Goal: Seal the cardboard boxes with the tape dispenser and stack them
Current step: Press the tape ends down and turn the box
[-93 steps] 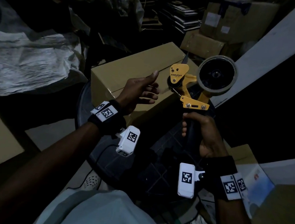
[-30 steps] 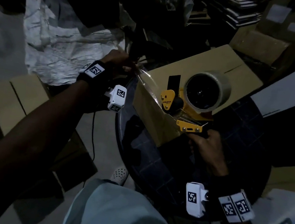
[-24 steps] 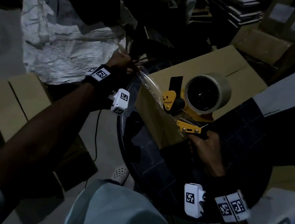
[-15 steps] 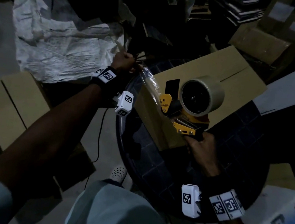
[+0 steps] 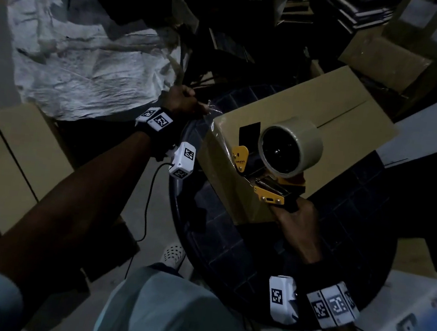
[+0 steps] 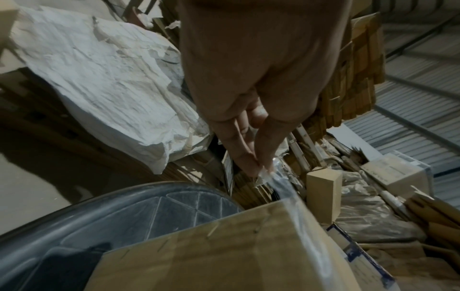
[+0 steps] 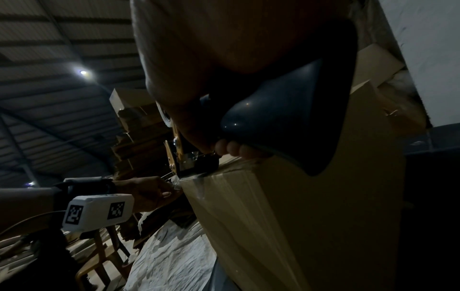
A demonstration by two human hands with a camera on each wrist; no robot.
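Meanwhile the cardboard box lies on a dark round table, and every place below is told from that box. The left hand is stretched out just beyond its far-left corner, arm nearly straight, thumb and fingertips pinching the free end of the clear tape, which runs taut from the pinch back over the box's corner edge. The right hand sits at the near side of the box, fingers wrapped round the dark handle of the tape dispenser, wrist bent upward so the tool's front end presses against the box's upper edge. The tape roll stands above the box top, its open core turned toward the camera. A small dark word is printed on the dispenser's yellow side plate, too small to read here; black-and-white square code markers show on both wristbands and on the white wrist units. Compared with half a second ago, the dispenser has dropped closer onto the box edge and the left hand has drawn the tape a little farther from the corner. Crumpled white sheeting lies beyond the box's left end.
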